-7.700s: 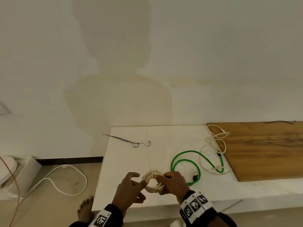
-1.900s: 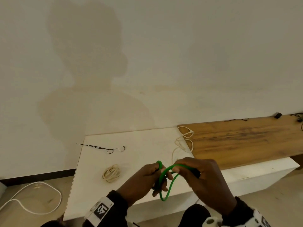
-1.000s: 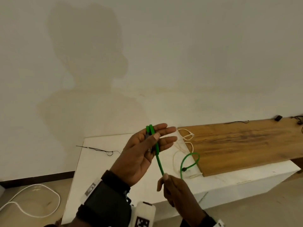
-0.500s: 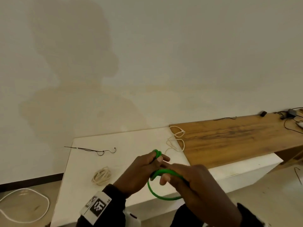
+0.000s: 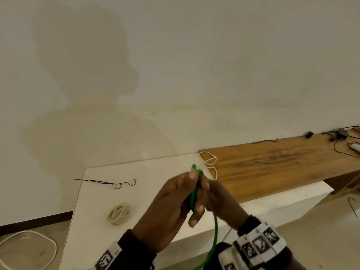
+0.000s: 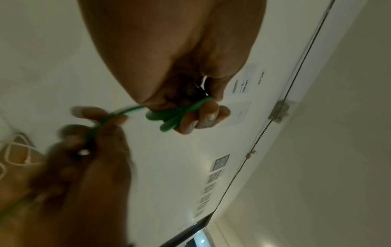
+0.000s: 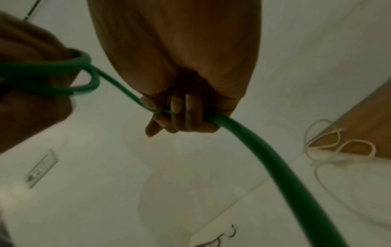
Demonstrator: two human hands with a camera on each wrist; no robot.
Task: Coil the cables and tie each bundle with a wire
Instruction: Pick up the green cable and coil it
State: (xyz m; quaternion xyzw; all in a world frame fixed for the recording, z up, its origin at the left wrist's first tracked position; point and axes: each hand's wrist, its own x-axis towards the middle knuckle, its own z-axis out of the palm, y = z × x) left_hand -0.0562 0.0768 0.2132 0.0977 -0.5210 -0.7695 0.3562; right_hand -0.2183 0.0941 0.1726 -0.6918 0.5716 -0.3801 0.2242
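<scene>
The green cable (image 5: pixel 214 236) is partly coiled. My left hand (image 5: pixel 197 182) grips its loops (image 6: pixel 180 113) between thumb and curled fingers, above the white table's front edge. Just behind it, my right hand (image 5: pixel 216 197) pinches the free run of the cable (image 7: pixel 275 167) in curled fingers (image 7: pixel 175 115); the rest hangs below the wrists. A coiled cream cable bundle (image 5: pixel 119 213) lies on the table to the left. A thin black wire (image 5: pixel 109 182) lies near the back left edge. A loose cream cable (image 5: pixel 209 162) lies where the table meets the board.
The white table (image 5: pixel 146 193) stands against a plain wall. A wooden board (image 5: pixel 282 162) extends right, with small black cables and devices at its far end (image 5: pixel 339 133). A white cable (image 5: pixel 29 248) loops on the floor at the left.
The round green loop held low between both hands half a second ago is now gathered upright in my left hand. My right hand has slid along the cable behind it.
</scene>
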